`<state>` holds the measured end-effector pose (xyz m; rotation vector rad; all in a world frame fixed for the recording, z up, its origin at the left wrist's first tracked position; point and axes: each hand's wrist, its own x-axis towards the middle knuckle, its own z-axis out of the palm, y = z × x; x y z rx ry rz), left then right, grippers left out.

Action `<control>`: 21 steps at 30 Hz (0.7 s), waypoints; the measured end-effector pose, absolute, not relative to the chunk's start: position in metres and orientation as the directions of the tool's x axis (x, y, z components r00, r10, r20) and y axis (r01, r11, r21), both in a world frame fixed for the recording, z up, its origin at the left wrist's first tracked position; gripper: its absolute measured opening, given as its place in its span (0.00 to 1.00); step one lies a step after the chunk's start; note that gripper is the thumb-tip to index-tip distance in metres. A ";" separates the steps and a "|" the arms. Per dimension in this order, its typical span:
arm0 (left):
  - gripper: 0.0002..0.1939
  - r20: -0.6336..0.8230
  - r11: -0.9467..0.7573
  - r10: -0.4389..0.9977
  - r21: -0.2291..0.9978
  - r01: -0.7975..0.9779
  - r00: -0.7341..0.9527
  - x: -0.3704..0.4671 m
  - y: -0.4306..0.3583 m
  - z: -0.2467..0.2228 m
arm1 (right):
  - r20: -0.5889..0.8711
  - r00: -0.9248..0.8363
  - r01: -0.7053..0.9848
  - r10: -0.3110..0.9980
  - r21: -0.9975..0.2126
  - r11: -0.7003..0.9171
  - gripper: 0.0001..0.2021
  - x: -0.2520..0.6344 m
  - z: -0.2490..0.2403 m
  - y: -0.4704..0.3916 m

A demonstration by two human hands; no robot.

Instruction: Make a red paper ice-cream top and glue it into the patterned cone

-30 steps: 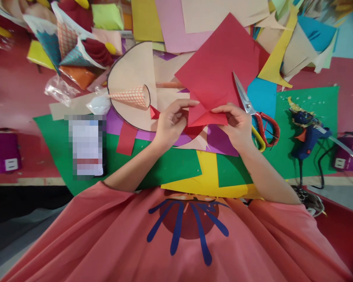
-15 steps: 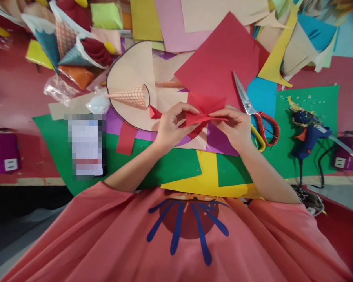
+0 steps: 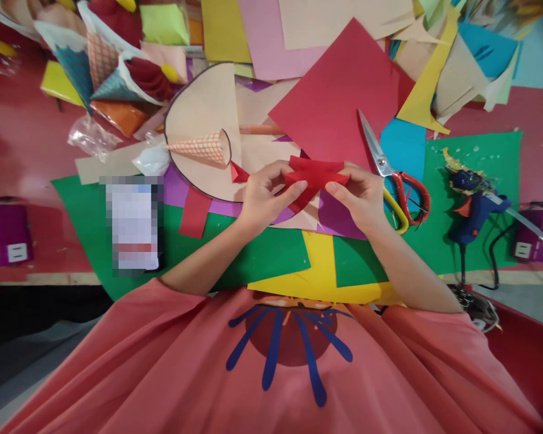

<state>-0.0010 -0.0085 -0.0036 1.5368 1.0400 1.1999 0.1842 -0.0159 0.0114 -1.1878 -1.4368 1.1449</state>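
Both hands hold a small folded piece of red paper (image 3: pixel 315 172) in front of me. My left hand (image 3: pixel 268 194) pinches its left end, thumb on the near side. At the right end, my right hand (image 3: pixel 361 196) grips it between thumb and fingers. The paper shows folded layers, with an upper flap standing along its far edge. Left of the hands, a small checked paper cone (image 3: pixel 203 149) lies on a cream paper shape with a dark outline (image 3: pixel 194 108). A little red folded piece (image 3: pixel 238 173) sits beside the cone's wide end.
Red-and-yellow-handled scissors (image 3: pixel 382 166) lie right of my right hand, on red paper (image 3: pixel 339 90). Farther right is a blue glue gun (image 3: pixel 470 220) with a cord. A phone (image 3: pixel 133 226) lies at left. Finished-looking paper cones (image 3: pixel 117 66) and coloured sheets fill the back.
The red paper's far flap has folded down toward me and looks narrower. Both thumbs have moved onto its near face; the hands stay in nearly the same place.
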 end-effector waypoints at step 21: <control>0.13 0.225 -0.260 0.955 0.947 0.188 0.193 -0.003 -0.010 -0.004 | -0.001 -0.180 0.102 0.984 -0.995 0.017 0.20 0.183 0.005 -0.018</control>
